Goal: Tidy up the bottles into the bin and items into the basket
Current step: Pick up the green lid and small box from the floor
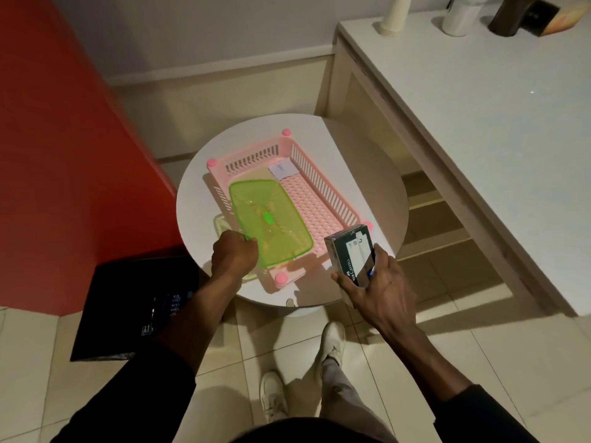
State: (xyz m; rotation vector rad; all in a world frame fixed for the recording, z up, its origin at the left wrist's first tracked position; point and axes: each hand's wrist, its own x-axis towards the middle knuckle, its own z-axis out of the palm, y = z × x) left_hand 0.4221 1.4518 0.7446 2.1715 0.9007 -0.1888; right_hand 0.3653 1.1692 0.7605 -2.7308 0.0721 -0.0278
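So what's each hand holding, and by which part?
Left hand grips the green lid by its left edge; right hand holds the dark box round its near end.

Left half of the pink basket (323, 179) sits under the tilted green lid (270, 219); right half is open from above. Bare worktop (192, 212) rings it, and the red wall (64, 155) crowds the left.

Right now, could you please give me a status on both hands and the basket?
Left hand holds green lid over pink basket. Right hand holds dark box by basket's near corner. Lid overhangs basket's left side.
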